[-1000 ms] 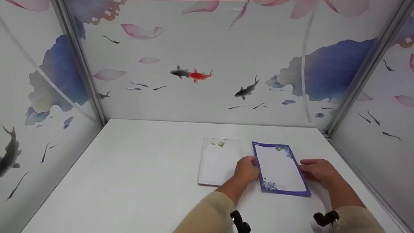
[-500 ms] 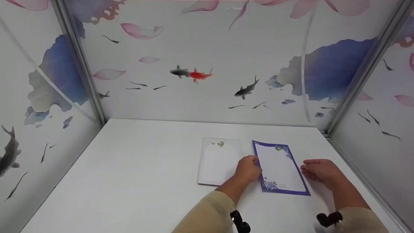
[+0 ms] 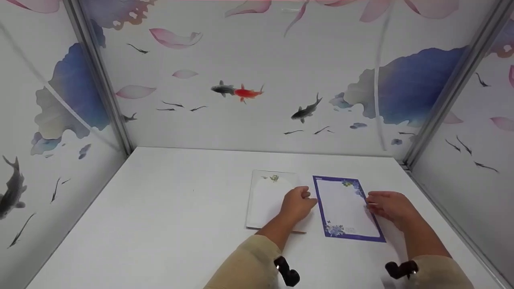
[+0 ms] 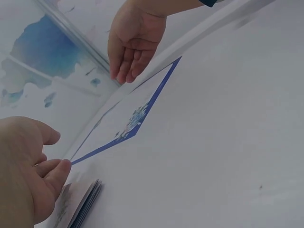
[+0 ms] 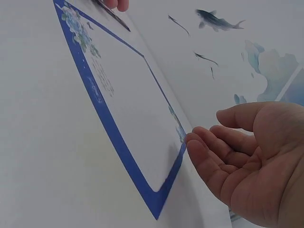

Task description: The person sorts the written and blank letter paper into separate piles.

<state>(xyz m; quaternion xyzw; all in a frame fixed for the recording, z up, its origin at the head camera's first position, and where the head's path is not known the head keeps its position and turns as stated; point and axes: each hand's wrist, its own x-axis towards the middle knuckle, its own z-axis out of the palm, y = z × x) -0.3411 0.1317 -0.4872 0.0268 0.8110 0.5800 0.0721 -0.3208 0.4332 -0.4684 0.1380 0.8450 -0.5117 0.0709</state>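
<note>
Here's the purple-bordered sheet [image 3: 348, 208], lying face up on the worktop between the two hands, to the right of a pale stack of paper [image 3: 263, 202]. The left hand [image 3: 297, 204] is at its left border, thumb apart from loosely bent fingers and nothing between them; whether a fingertip brushes the edge, I can't tell. Over on the far side, the right hand [image 3: 392, 206] waits at the right border, fingers half curled, palm cupped and holding nothing, tips right at the edge, contact again uncertain.

So this looks like the placing-and-straightening step, the sheet down and both hands framing it. Any further nudge seems to call for light fingertips along both long edges, without lifting a corner or bumping the stack.

Now the angles! The head view gives the layout, but the left forearm and hand cover part of the stack. Down at the left wrist, the stack's end shows several separate layers. Swing to the right wrist: there's the cupped palm, mostly hidden from above, and faint printed lines by the blue flowers. Farther out, the white worktop [image 3: 168, 200] runs back to a fish-patterned wall [image 3: 172, 120].
</note>
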